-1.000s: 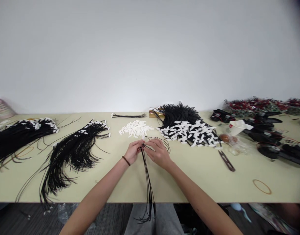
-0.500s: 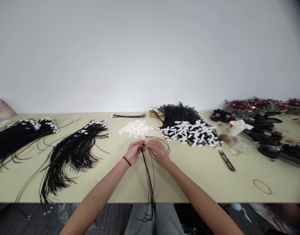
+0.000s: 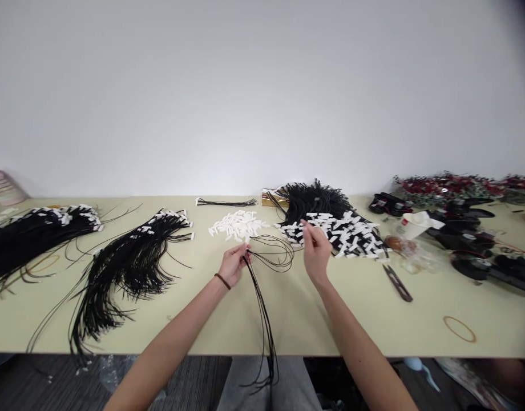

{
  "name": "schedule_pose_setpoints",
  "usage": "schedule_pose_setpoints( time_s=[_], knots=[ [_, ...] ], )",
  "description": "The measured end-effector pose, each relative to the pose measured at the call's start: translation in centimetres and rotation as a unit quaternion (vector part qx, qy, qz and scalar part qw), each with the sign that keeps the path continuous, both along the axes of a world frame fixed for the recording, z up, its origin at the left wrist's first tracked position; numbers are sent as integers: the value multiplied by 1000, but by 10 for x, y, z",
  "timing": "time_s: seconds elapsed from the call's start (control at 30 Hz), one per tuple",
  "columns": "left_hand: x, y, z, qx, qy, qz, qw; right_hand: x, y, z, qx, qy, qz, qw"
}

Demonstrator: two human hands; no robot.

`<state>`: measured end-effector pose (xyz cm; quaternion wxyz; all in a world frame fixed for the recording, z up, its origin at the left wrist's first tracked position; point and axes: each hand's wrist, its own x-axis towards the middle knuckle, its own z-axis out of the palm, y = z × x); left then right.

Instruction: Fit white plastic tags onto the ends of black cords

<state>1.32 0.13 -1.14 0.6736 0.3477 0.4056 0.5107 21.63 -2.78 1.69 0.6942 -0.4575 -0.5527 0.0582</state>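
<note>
My left hand [image 3: 233, 265] is closed around a small white connector [image 3: 247, 242] with thin black wires. Some of the wires [image 3: 262, 311] run down over the table's front edge, and others [image 3: 283, 262] curve to the right in a loop. My right hand [image 3: 317, 251] is raised apart from the left, its fingers pinched. Whatever may be between those fingertips is too small to make out. Just behind it lies a pile of black wires with white connectors [image 3: 352, 234]. Beyond my left hand is a heap of loose white connectors [image 3: 237, 224].
Two bunches of wired connectors lie left, the nearer one [image 3: 125, 274] reaching the front edge. A single wired connector [image 3: 226, 202] lies by the wall. To the right are thread snips [image 3: 398, 283], a rubber band [image 3: 459, 329], a paper cup [image 3: 414, 224] and black parts [image 3: 463, 228].
My right hand has left the left hand and moved right and slightly up, towards the wired pile. My left hand keeps the connector, shifted slightly left. The looped wires show more fully.
</note>
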Motion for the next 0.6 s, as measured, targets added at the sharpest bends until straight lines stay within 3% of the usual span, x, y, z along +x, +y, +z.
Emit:
schedule_pose_setpoints(
  time_s=[0.13,0.23,0.43,0.6],
  knots=[
    [2,-1,1,2,-12,-23,1000,-24,-7,-9,57,-259,-22,964],
    [3,-1,2,9,-22,-35,999,-34,-10,-11,57,-358,-13,932],
    [1,0,3,17,-43,-28,999,-30,-12,-6,47,-418,34,907],
    [1,-1,5,17,-45,-27,999,-28,-11,-6,40,-425,28,904]
  ],
)
